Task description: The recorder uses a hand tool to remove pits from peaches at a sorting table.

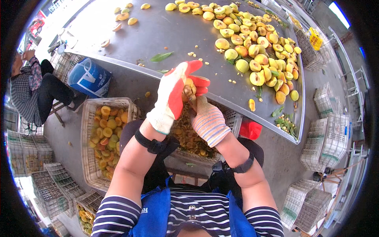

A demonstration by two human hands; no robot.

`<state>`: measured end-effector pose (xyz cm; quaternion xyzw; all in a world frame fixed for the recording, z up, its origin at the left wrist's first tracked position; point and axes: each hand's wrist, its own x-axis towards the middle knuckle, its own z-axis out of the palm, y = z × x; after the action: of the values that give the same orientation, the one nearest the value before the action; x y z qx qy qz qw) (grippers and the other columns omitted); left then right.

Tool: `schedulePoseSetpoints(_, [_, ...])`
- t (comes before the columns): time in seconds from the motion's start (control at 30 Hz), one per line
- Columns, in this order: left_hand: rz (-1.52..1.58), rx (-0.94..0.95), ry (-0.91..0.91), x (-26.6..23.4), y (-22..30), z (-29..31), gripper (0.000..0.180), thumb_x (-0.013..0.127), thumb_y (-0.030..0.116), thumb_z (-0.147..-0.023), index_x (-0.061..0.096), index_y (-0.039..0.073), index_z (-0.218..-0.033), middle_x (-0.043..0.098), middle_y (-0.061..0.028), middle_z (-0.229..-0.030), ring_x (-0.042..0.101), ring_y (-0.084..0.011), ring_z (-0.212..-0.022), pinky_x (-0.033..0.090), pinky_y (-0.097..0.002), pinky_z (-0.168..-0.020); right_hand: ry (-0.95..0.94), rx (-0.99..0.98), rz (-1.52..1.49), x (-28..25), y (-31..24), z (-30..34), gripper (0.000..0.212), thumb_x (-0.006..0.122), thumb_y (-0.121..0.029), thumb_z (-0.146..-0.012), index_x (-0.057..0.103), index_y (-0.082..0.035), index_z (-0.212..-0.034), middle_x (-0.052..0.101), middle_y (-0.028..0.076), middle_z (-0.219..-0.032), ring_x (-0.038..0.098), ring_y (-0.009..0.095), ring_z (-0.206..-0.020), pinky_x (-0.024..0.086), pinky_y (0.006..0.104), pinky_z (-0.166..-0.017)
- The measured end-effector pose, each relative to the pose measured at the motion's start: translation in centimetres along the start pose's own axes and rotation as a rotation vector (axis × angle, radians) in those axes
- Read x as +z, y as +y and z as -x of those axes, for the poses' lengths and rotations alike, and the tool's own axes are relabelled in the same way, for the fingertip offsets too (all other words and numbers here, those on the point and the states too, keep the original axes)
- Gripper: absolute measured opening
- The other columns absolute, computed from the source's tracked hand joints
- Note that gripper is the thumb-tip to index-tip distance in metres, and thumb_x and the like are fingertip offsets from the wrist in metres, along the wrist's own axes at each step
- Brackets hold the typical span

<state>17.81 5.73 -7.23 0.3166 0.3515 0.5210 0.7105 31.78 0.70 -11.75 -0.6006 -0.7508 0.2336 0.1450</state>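
Note:
My left hand point(171, 94), in a white glove with a red coated palm, is closed around a yellow peach point(189, 86) above the table's near edge. Pressed up against the fruit is my right hand point(209, 120), in a striped knit glove. Its fingers are closed; what they grip, if anything, is mostly hidden. Below both hands stands a crate point(234, 125) with brownish-yellow pits and scraps point(191, 140) in it. Beyond them, many halved and whole peaches point(256, 59) are piled on the metal table point(185, 35).
A crate of peach halves point(89, 158) stands at my left. Further left are a blue-and-white bucket point(89, 77) and a seated person point(33, 87). A red container point(250, 129) is under the table's near edge. Stacked crates point(325, 138) stand on the right. Leaves point(161, 57) lie on the table.

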Motion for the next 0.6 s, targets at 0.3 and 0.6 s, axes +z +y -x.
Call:
schedulePoseSetpoints(0.3, [-0.202, -0.089, -0.045, 0.7, 1.0, -0.4, 0.048, 0.056, 0.038, -0.107, 0.068, -0.002, -0.131, 0.077, -0.0228, -0.092, 0.072, -0.0275, -0.074, 0.06, -0.0379, -0.074, -0.056, -0.097, -0.234, 0.7, 1.1, -0.3, 0.036, 0.068, -0.013, -0.091, 0.053, 0.003, -0.12, 0.063, 0.028, -0.108, 0.067, 0.045, -0.099, 0.055, 0.0507, -0.084])
schedulePoseSetpoints(0.6, [-0.082, 0.055, -0.026, 0.4, 0.4, -0.3, 0.05, 0.052, 0.041, -0.11, 0.065, 0.001, -0.138, 0.078, -0.0211, -0.1, 0.074, -0.0277, -0.078, 0.06, -0.0383, -0.073, -0.118, -0.018, -0.39, 0.8, 0.1, -1.1, 0.047, 0.069, -0.021, -0.095, 0.054, 0.0, -0.134, 0.064, 0.024, -0.123, 0.065, 0.043, -0.116, 0.053, 0.0464, -0.1])
